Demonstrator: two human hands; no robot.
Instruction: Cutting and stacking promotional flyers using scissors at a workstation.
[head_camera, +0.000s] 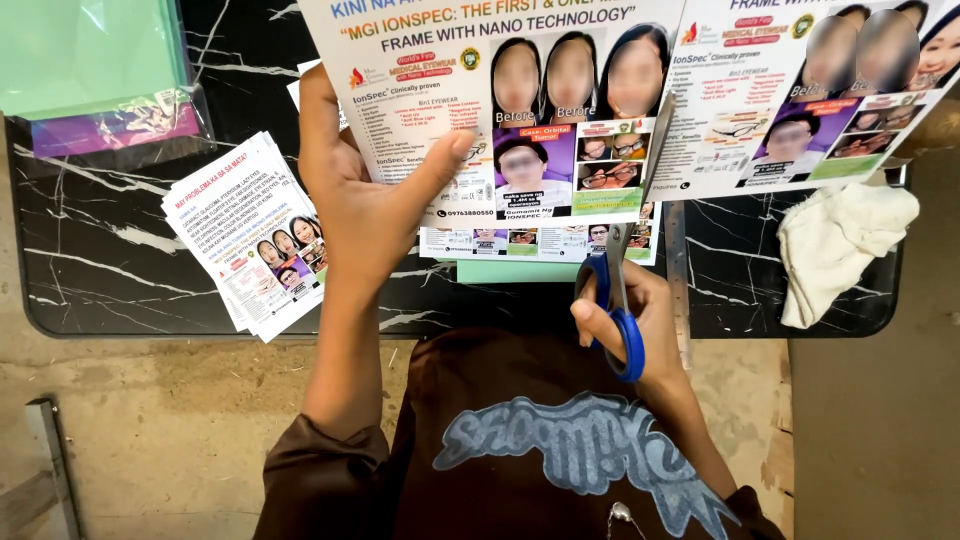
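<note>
A: Cutting is what's going on: the scissors (622, 290) are working up the line between two printed panels of the sheet (560, 110), so I'd judge the step to be parting one flyer from its neighbour.

B: How is the right hand (630, 325) sitting?

A: It's closing round the blue handles, fingers through the loops, with the blades pointing away from the body and only narrowly apart in the paper.

B: And the left hand (365, 200)?

A: It's pinching the sheet's left panel, thumb lying across the print and fingers hidden behind, holding the paper up just above the right hand.

B: What does the next move call for?

A: Probably keeping the sheet taut and the blades on that seam. A stack of flyers (250, 235) is lying just left of the left hand on the table (100, 280), and a white cloth (840, 245) is resting to the right of the right hand.
</note>
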